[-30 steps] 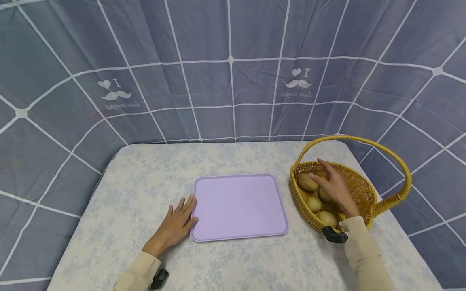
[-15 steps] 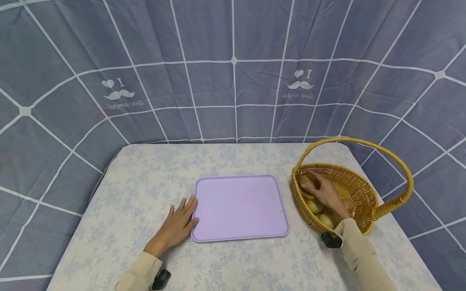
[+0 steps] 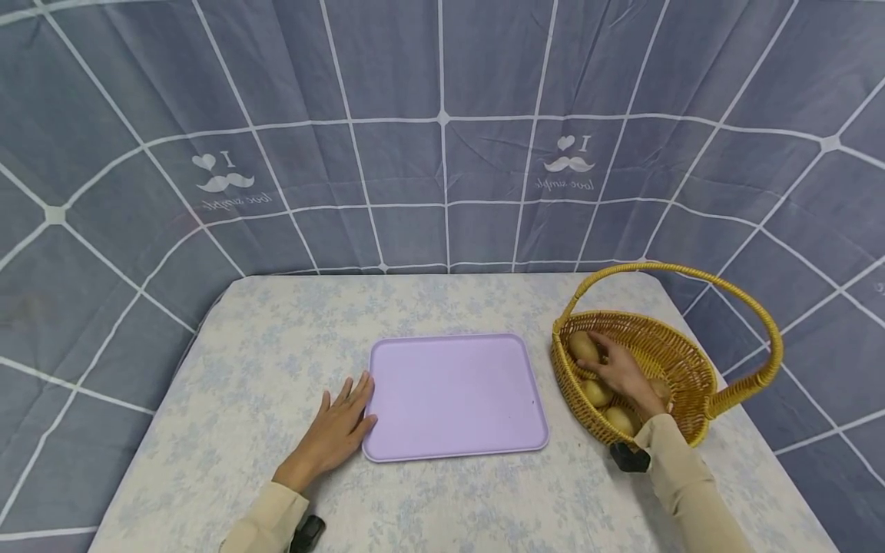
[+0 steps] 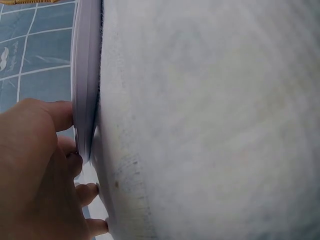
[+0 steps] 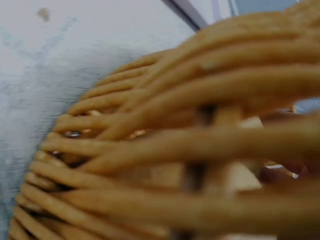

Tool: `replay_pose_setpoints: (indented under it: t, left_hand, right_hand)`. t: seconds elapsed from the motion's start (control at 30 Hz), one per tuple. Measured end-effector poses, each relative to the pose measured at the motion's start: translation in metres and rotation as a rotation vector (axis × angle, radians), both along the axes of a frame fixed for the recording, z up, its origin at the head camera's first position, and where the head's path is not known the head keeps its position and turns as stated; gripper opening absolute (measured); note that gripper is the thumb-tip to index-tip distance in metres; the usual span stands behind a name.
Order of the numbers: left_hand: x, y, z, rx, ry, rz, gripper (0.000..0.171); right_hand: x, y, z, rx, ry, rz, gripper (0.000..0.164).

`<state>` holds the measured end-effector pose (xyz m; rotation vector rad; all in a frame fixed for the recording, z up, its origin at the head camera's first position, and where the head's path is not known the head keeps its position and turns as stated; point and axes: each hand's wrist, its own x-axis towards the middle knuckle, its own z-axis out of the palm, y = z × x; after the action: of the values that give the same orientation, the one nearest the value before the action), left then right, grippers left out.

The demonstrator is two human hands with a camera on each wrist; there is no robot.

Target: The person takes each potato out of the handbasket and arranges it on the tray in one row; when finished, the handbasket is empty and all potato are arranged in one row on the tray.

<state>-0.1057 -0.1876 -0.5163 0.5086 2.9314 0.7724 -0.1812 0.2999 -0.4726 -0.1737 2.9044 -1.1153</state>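
Observation:
My right hand (image 3: 620, 374) is down inside a yellow wicker basket (image 3: 681, 357) on the right of the table. Its thumb and fingers hold a brown potato (image 3: 583, 348) at the basket's left end. Several more potatoes lie under and beside the hand, partly covered by it, among them a potato (image 3: 621, 419) near the front rim. Flat beside a lilac tray (image 3: 456, 395), my left hand (image 3: 330, 430) touches the left rim with its fingertips and thumb. In the left wrist view the fingers (image 4: 62, 115) meet the tray's edge (image 4: 85, 75). Basket weave hides most of the right hand in its wrist view.
The basket's tall arched handle (image 3: 750, 296) rises over it and leans right. A pale floral cloth (image 3: 297, 322) covers the table. Behind and at both sides hangs a blue-grey checked curtain (image 3: 401, 161).
My right hand has come down from above the potatoes to the one at the left end of the basket and taken hold of it. The left hand stays at the tray.

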Motion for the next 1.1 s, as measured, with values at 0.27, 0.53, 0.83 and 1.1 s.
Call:
replay_pose_setpoints:
  t: [0.27, 0.53, 0.83, 1.1]
  left_hand:
    - [0.000, -0.001, 0.000, -0.004, 0.005, 0.004, 0.063]
    - [0.000, 0.000, 0.000, -0.004, 0.006, 0.003, 0.063]
    - [-0.001, 0.000, 0.000, -0.007, 0.026, 0.006, 0.062]
    - [0.000, 0.001, 0.001, -0.006, 0.011, 0.001, 0.062]
  right_hand:
    - [-0.003, -0.001, -0.010, -0.018, 0.065, -0.043, 0.056]
    - [-0.001, -0.001, -0.006, 0.041, 0.069, -0.071, 0.057]
    - [-0.002, 0.000, -0.002, 0.056, 0.045, -0.087, 0.058]
    - [0.005, 0.001, 0.006, -0.068, 0.035, -0.106, 0.058]
